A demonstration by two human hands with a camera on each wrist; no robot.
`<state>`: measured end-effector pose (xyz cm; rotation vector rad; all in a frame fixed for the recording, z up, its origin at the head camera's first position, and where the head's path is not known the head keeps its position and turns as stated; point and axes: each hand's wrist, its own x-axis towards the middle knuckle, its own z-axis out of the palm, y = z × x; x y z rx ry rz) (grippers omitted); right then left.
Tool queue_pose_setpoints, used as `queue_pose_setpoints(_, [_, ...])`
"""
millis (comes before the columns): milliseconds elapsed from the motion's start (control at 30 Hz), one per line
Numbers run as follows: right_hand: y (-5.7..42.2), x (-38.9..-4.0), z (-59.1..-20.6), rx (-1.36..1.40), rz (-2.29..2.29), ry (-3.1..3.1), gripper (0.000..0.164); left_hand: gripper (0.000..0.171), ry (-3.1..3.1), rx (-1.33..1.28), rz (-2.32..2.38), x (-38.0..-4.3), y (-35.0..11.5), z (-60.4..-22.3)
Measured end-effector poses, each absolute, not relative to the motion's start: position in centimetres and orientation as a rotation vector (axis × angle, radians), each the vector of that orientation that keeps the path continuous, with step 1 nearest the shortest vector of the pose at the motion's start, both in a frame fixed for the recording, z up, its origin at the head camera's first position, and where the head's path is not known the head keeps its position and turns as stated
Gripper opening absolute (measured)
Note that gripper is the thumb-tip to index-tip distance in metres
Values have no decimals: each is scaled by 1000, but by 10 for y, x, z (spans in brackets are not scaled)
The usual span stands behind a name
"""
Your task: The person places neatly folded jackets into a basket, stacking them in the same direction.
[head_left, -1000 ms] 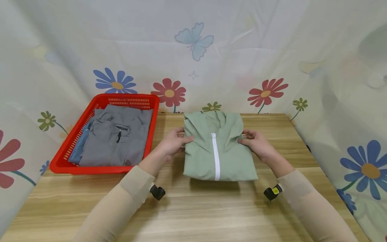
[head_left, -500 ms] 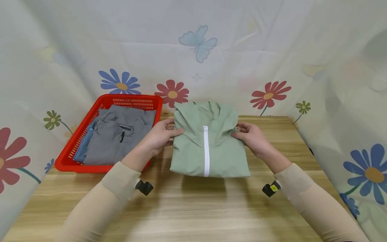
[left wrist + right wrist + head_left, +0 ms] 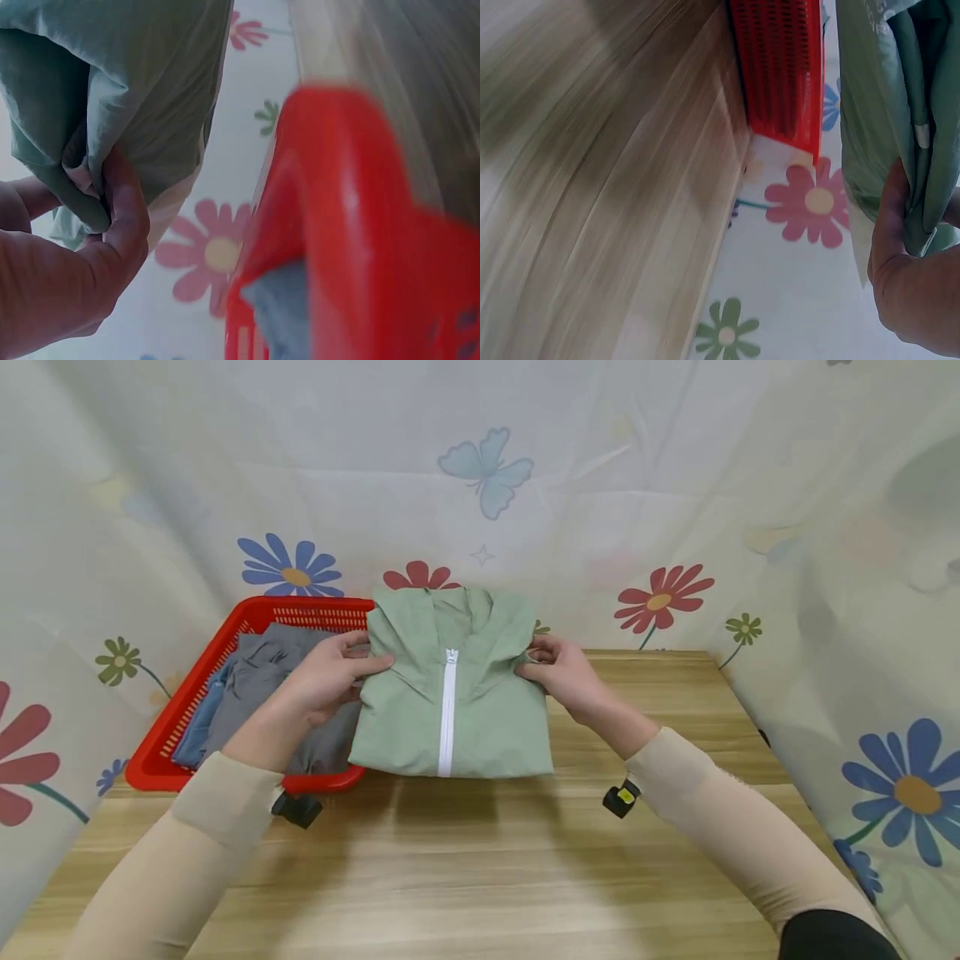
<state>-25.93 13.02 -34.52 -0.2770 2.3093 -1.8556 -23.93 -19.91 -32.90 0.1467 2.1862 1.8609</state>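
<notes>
A folded light green jacket with a white zipper hangs above the table, its shadow falling on the wood below. My left hand pinches its left side edge, thumb on the front and fingers behind. At the opposite edge my right hand grips it the same way. Both wrist views show the folded layers of the green jacket squeezed between thumb and fingers. The jacket's left side overlaps the right rim of a red basket in the head view.
Inside the basket lie a folded grey garment and a blue one under it. The wooden table meets a floral cloth backdrop at the back and sides.
Both hands have carried the green jacket left and upward from near the table's middle to the basket's right rim. The basket has stayed in place.
</notes>
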Motion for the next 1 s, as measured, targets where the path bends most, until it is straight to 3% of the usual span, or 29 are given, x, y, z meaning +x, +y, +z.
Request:
queue_pose_setpoints(567, [45, -282, -362, -269, -1961, 2177, 41, 78, 2447, 123, 1526, -258, -278, -325])
queue_pose_setpoints(1000, [-1, -280, -373, -241, -1964, 2119, 44, 75, 2377, 137, 1510, -273, -332, -338])
